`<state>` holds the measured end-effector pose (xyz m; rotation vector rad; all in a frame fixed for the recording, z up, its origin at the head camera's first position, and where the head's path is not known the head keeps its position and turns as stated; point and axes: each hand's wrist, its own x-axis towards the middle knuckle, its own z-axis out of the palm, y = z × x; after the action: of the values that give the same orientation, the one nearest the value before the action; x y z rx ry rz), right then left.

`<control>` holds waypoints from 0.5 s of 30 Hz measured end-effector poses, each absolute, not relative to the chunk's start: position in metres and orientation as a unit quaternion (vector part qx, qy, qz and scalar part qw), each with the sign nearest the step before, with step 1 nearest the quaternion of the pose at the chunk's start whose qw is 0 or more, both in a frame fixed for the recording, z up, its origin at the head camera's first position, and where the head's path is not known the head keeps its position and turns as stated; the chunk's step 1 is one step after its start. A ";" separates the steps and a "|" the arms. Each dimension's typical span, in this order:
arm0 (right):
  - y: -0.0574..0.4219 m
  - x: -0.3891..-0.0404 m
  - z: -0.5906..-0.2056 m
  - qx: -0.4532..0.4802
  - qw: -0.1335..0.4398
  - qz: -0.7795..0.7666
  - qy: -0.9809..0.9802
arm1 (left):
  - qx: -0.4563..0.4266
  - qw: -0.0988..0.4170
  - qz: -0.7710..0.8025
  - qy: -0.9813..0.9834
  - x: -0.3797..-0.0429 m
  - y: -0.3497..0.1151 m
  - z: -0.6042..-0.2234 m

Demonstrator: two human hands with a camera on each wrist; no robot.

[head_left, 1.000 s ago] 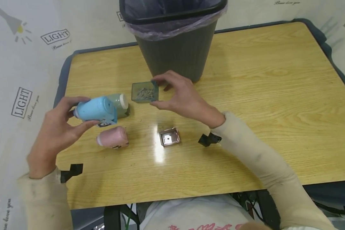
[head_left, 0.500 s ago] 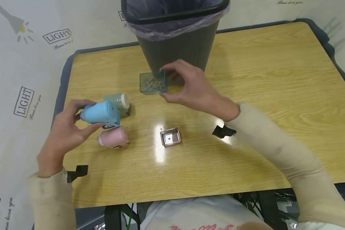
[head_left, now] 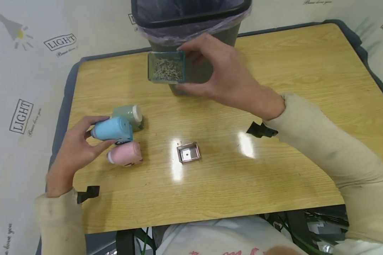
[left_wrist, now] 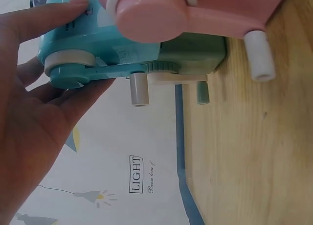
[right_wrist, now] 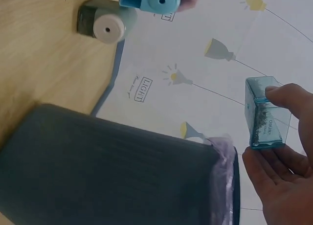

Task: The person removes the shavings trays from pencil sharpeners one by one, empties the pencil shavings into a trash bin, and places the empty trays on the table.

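My left hand [head_left: 78,150] grips a blue crank pencil sharpener [head_left: 111,129] by its sides, tilted over the left part of the table. In the left wrist view its blue crank [left_wrist: 115,71] with a grey knob shows. Thumb and fingers of my right hand [head_left: 226,72] pinch a clear blue-green shavings drawer [head_left: 166,69] at its right end. Grey-brown shavings [right_wrist: 261,120] lie inside it. The drawer is raised in front of the bin [head_left: 191,20], below its rim in the head view. A pink sharpener [head_left: 126,154] and a green one [head_left: 124,114] flank the blue sharpener.
A small pinkish clear drawer [head_left: 189,156] lies at mid-table, with dark specks near it. The dark grey bin, lined with a purple bag [head_left: 166,38], stands at the table's back edge. Patterned cloth [head_left: 35,78] hangs behind and to the left.
My right hand has lifted the drawer up and back, toward the bin's upper part. My left hand has shifted slightly right and nearer the body with the blue sharpener.
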<state>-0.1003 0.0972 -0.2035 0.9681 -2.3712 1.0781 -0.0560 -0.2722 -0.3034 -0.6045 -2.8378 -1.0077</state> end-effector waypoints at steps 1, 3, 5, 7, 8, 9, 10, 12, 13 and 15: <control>0.099 -0.101 -0.200 0.351 0.185 0.375 -0.838 | -0.199 0.033 -0.330 -0.922 -0.056 -0.273 -0.305; 0.102 -0.104 -0.192 0.363 0.190 0.361 -0.838 | -0.202 0.034 -0.329 -0.922 -0.057 -0.273 -0.308; 0.105 -0.108 -0.185 0.372 0.193 0.349 -0.838 | -0.201 0.037 -0.329 -0.922 -0.058 -0.274 -0.310; 0.108 -0.112 -0.178 0.376 0.192 0.338 -0.841 | -0.198 0.038 -0.327 -0.923 -0.058 -0.274 -0.311; 0.109 -0.115 -0.175 0.373 0.191 0.335 -0.844 | -0.194 0.037 -0.326 -0.925 -0.057 -0.275 -0.312; 0.110 -0.117 -0.172 0.368 0.190 0.332 -0.847 | -0.190 0.034 -0.326 -0.925 -0.057 -0.275 -0.313; 0.112 -0.119 -0.168 0.360 0.188 0.330 -0.852 | -0.186 0.031 -0.326 -0.926 -0.057 -0.275 -0.313; 0.116 -0.123 -0.162 0.337 0.175 0.332 -0.863 | -0.180 0.025 -0.323 -0.929 -0.057 -0.276 -0.315; 0.118 -0.125 -0.159 0.326 0.170 0.330 -0.869 | -0.177 0.022 -0.321 -0.930 -0.057 -0.276 -0.317; 0.123 -0.132 -0.155 0.307 0.164 0.313 -0.884 | -0.172 0.017 -0.317 -0.933 -0.057 -0.277 -0.319</control>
<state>-0.1320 0.1226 -0.1550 0.8758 -2.5180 0.8919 -0.0566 -0.2769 -0.3187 -0.5358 -2.8988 -0.9841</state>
